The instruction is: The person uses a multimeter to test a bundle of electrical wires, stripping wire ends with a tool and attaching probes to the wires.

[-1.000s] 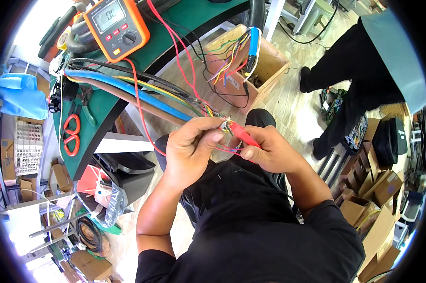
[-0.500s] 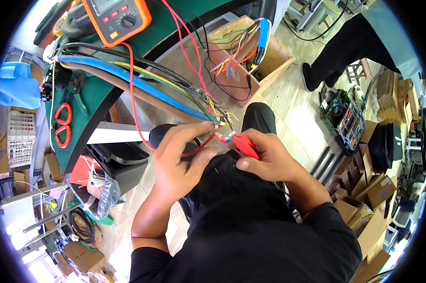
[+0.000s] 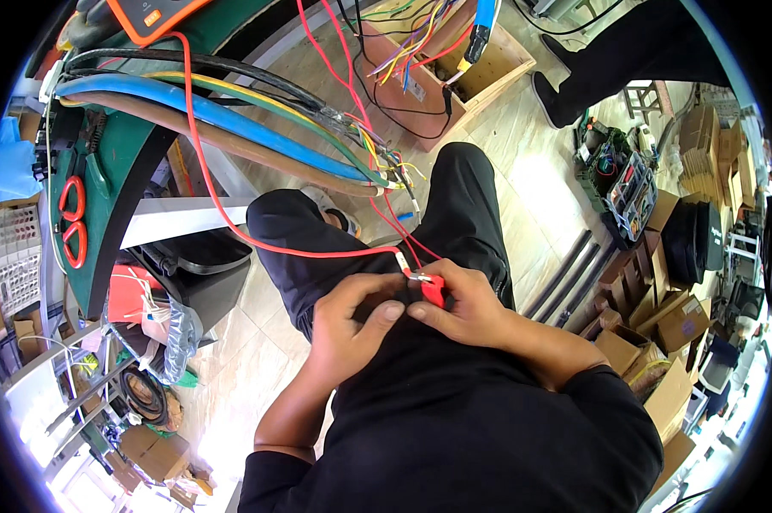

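My right hand [image 3: 467,308] grips a red-sleeved clip [image 3: 434,291] with a silver metal jaw, thumb and forefinger around the sleeve. Beside it, my left hand [image 3: 354,321] is curled, its fingertips at the white-and-metal end of a red test lead [image 3: 296,252]; the exact grip is partly hidden. Metal parts of lead and clip meet between the two hands, above my lap. Farther off, a thick cable bundle in blue [image 3: 232,120], brown [image 3: 219,150] and black hangs over the table edge. Its thin coloured wires [image 3: 390,158] end in the air above my knees.
An orange multimeter [image 3: 157,13] lies on the green table [image 3: 117,154], near red-handled scissors [image 3: 74,222]. A wooden box [image 3: 497,77] with loose wires stands ahead. Right are an open toolbox [image 3: 629,201] and cartons [image 3: 681,321]; a lined bin [image 3: 176,342] stands left. Another person's legs [image 3: 608,64] show.
Both hands have drawn back toward my body, away from the bundle's wire ends, with the red clip still in the right hand. The view has shifted, so the multimeter and table sit higher and farther left.
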Demonstrator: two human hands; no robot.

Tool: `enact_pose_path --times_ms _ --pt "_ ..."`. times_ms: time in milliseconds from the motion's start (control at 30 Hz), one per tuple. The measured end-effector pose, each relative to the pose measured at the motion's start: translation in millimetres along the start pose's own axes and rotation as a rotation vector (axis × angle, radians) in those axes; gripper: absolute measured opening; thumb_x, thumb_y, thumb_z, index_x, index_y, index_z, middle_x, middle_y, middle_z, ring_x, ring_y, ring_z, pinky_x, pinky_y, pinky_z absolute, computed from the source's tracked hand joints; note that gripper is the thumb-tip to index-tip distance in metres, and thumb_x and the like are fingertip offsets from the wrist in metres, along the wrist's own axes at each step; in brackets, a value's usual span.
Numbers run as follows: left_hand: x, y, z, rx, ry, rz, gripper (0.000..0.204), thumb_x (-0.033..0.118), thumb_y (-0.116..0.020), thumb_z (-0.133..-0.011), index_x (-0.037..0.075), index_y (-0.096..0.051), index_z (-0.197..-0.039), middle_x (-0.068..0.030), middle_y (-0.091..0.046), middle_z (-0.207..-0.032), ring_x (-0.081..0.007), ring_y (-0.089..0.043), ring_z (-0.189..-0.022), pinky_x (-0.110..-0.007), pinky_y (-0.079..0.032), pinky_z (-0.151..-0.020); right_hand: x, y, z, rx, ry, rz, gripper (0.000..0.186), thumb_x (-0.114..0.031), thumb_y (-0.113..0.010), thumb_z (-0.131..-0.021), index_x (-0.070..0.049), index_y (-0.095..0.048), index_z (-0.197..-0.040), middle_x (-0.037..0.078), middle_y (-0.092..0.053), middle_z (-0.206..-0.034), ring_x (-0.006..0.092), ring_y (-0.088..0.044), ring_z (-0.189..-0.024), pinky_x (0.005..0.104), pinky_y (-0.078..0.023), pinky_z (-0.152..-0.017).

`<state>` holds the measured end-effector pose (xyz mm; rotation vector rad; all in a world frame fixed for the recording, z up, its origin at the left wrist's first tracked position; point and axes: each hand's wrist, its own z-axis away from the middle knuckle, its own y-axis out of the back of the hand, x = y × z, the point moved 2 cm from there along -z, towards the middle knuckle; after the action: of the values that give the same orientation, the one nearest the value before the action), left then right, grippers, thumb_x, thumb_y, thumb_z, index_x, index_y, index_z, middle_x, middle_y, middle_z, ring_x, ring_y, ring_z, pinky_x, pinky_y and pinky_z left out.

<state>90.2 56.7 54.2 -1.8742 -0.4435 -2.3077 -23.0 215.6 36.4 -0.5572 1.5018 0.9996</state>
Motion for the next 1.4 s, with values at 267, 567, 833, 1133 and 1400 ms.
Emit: enact_pose_path --times_ms 267,567,833,1133,1400 --pt "-16 -17 -13 -0.139 -0.053 0.294 0.044 0.021 -0.067 -0.094 -0.004 -0.056 -0.128 -0.0197 -0.053 -0.134 -0.0248 -0.054 -0.123 -0.037 -0.042 -0.104 -2 -5 -6 -0.100 -0.025 0.098 0.048 -0.021 -0.077 -0.082 -0.002 -0.052 -0.117 0.016 -0.065 -0.093 0.0343 -0.068 -0.080 0.0405 -0.054 -0.067" --pt "-26 -5 -7 0.025 -0.028 0.228 0.030 0.017 -0.046 -0.104 -0.004 -0.055 -0.124 -0.0145 -0.064 -0.122 -0.0196 -0.060 -0.112 -0.033 -0.044 -0.100 6 7 -20 -0.330 0.080 0.361 0.046 -0.035 -0.072 -0.085 -0.001 -0.057 -0.111 0.020 -0.063 -0.103 0.0379 -0.061 -0.098 0.0442 -0.050 -0.085" --pt "-80 13 14 0.537 0.123 -0.004 0.031 0.020 -0.040 -0.106 -0.005 -0.055 -0.118 -0.0138 -0.068 -0.101 -0.0194 -0.065 -0.095 -0.032 -0.049 -0.090 41 63 -76 0.356 -0.103 0.178 0.037 -0.019 -0.068 -0.085 0.001 -0.060 -0.114 0.021 -0.066 -0.097 0.0379 -0.064 -0.092 0.0434 -0.051 -0.085" --pt "-132 48 50 0.883 0.269 0.244 0.029 0.021 -0.037 -0.107 -0.002 -0.052 -0.115 -0.0135 -0.065 -0.101 -0.0207 -0.065 -0.094 -0.035 -0.053 -0.087 111 95 -161 0.577 0.054 0.542 0.063 -0.016 -0.071 -0.083 0.004 -0.043 -0.135 0.025 -0.061 -0.122 0.0391 -0.058 -0.117 0.0426 -0.047 -0.098" --pt "-122 37 61 0.790 0.185 0.076 0.024 0.009 -0.042 -0.103 0.000 -0.053 -0.121 -0.0092 -0.064 -0.102 -0.0145 -0.061 -0.089 -0.028 -0.050 -0.080 112 94 -150 0.469 -0.035 0.510 0.039 -0.017 -0.070 -0.087 0.004 -0.060 -0.119 0.020 -0.067 -0.112 0.0326 -0.064 -0.107 0.0385 -0.049 -0.094"
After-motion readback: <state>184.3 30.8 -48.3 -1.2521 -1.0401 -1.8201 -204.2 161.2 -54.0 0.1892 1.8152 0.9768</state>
